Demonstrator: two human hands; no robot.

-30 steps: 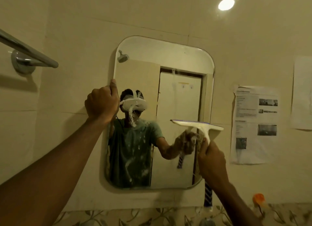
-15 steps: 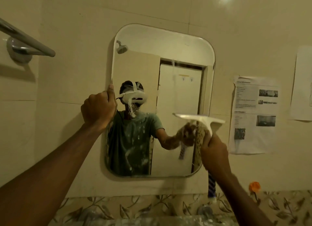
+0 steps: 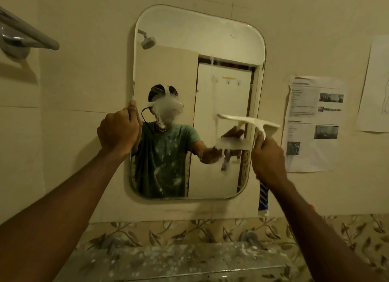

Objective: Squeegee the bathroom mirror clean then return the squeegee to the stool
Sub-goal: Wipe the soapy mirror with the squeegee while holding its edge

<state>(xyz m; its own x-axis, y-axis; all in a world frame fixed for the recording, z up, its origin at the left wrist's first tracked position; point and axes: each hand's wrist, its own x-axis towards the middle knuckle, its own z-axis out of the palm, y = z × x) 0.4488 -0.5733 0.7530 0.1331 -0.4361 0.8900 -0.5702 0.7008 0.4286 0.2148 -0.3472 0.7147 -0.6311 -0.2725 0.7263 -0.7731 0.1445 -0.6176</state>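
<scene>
A rounded rectangular mirror (image 3: 221,50) hangs on the beige wall, with white foam streaks across its middle and lower left. My left hand (image 3: 117,132) grips the mirror's left edge, thumb up along the rim. My right hand (image 3: 268,157) is closed around the handle of a white squeegee (image 3: 250,122), whose blade lies roughly level against the mirror's right side, about halfway up. The blue-and-white striped end of the handle (image 3: 263,199) sticks out below my fist. The stool is not in view.
A metal towel bar (image 3: 29,32) juts from the wall at upper left. Printed paper sheets (image 3: 313,123) are taped to the wall right of the mirror. Below are leaf-patterned tiles (image 3: 189,231), a tap (image 3: 249,236) and a speckled sink ledge (image 3: 179,260).
The squeegee and my right hand have slid down the mirror's right side. The view has tilted downward, so the sink ledge now shows. My left hand stays on the mirror's edge.
</scene>
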